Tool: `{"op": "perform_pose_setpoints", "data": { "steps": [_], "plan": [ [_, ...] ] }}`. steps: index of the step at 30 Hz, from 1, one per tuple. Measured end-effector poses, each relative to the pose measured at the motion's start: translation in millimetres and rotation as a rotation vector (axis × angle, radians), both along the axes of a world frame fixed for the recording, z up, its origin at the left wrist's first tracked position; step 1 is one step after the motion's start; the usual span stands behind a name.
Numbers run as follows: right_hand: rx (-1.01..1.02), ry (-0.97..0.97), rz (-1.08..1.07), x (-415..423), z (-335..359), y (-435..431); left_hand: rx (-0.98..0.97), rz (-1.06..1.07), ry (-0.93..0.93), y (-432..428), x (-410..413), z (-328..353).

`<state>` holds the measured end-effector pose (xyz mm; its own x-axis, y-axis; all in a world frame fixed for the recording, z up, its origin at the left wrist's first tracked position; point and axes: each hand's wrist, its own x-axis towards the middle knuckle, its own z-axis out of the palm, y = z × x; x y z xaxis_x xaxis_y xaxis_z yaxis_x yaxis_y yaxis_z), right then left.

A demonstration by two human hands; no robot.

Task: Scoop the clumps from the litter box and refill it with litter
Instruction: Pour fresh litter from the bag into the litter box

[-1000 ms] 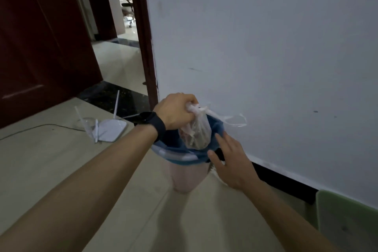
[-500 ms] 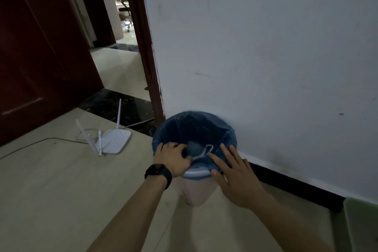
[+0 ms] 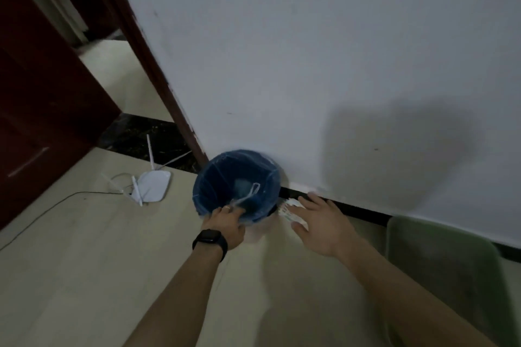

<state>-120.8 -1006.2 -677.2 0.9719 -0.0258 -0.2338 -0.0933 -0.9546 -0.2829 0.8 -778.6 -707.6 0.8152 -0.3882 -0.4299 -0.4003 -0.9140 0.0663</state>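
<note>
Dark red door (image 3: 42, 121): one, well to the left of both hands.
Cable (image 3: 56, 205): one thin dark line on the floor, left of the left hand.
Router (image 3: 153, 186): one, white, flat on the floor, left of and beyond the left hand; at least three thin antennas, the rest lost in blur.
Watch (image 3: 210, 239): one, black, on the left wrist.
Left hand (image 3: 225, 224): one, at the near rim of the bin, fingers bent over the edge and touching the liner; a ring (image 3: 227, 207) shows on one finger. The bag's thin handle reaches these fingertips, but blur hides whether they pinch it.
Bin (image 3: 258, 229): one, pale and round, against the wall, directly beyond the left hand.
Liner (image 3: 214, 180): one, blue, folded over the bin's rim.
Clear bag (image 3: 242, 187): one, lying inside the lined bin, just beyond the left fingertips.
White scrap (image 3: 291, 210): one, on the floor between bin and right hand, partly under its fingers.
Right hand (image 3: 321, 224): one, fingers straight and spread, palm down, holding nothing, just right of the bin.
Green seat (image 3: 439, 276): one, right of the right hand.
Wall (image 3: 310, 65): white, beyond both hands.
</note>
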Motion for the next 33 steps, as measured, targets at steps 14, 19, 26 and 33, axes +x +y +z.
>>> {"op": "perform_pose_setpoints", "data": {
  "steps": [14,19,26,33],
  "plan": [
    [0.181,-0.081,-0.959,-406,430,-152,-0.240,-0.642,0.228,-288,-277,406],
    [0.229,-0.203,-1.233,-541,489,-196,-0.281,-0.827,0.278,-382,-401,473],
    [0.257,-0.164,-1.390,-664,496,-261,-0.182,-0.971,0.320,-497,-517,490],
    [0.369,-0.013,-1.431,-714,452,-362,-0.092,-1.062,0.320,-618,-567,454]
  ]
}}
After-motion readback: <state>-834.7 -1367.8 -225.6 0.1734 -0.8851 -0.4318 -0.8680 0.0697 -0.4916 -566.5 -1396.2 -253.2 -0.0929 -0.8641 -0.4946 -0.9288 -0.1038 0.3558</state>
